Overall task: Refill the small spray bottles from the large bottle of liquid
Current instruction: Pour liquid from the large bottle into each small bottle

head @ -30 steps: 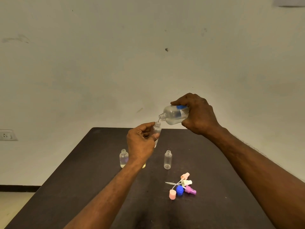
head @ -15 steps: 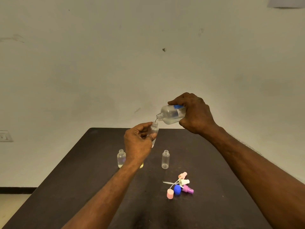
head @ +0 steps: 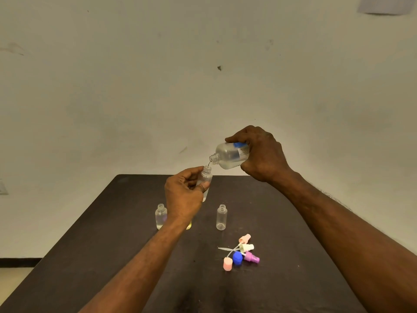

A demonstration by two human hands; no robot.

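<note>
Above the dark table (head: 293, 222), my right hand (head: 262, 154) wraps its fingers around a large clear plastic bottle with a blue-and-white label (head: 230, 155), tipped so a thin stream falls into a small clear uncapped spray bottle (head: 206, 177) pinched in my left hand (head: 182, 195). The mouths are apart and narrow, so I judge any wobble or steeper tilt would spill liquid over my fingers.

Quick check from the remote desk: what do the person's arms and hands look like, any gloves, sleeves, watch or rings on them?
Both arms are bare from the frame's lower edge up to the hands, with no sleeve in view. The left hand and the right hand wear no gloves. No watch or band shows at either wrist, and no ring on the fingers that can be seen. Fine hair shows along the right forearm.
</note>
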